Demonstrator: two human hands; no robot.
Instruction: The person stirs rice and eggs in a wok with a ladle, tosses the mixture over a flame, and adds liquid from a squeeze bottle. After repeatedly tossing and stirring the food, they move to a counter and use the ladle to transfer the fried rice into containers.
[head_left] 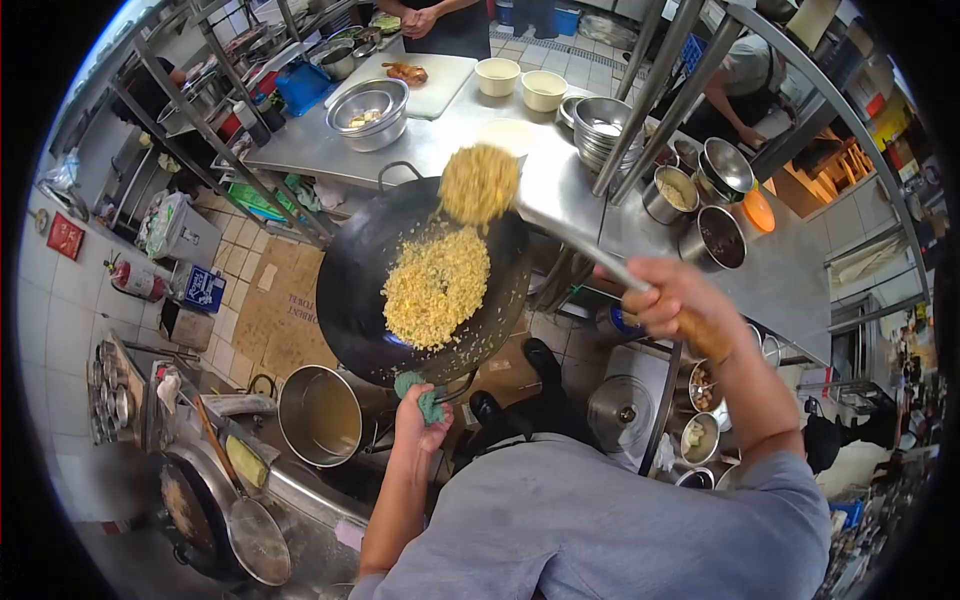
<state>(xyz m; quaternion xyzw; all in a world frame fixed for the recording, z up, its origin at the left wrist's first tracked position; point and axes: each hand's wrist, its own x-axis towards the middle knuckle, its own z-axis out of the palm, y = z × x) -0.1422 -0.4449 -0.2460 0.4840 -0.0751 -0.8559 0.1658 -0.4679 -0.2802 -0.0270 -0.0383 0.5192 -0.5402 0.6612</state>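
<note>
My left hand (417, 428) is closed around the near handle of a large black wok (350, 250), with a green cloth (426, 403) between palm and handle. The wok hangs tilted, and loose fried rice (436, 290) with yellow egg bits lies across its middle. My right hand (672, 298) grips the wooden end of a long-handled wok ladle (580, 240). A heaped, motion-blurred scoop of fried rice (480, 183) covers the ladle's bowl, over the wok's far rim. A pale round dish (506, 135) shows just beyond that scoop on the steel counter.
Two cream bowls (497, 76), stacked metal bowls (603, 130) and a white cutting board (440, 85) with cooked meat stand on the steel counter (450, 140). A stockpot (322, 415) of liquid sits left of me. Ingredient pots (712, 238) line the right. Other people stand beyond the counter.
</note>
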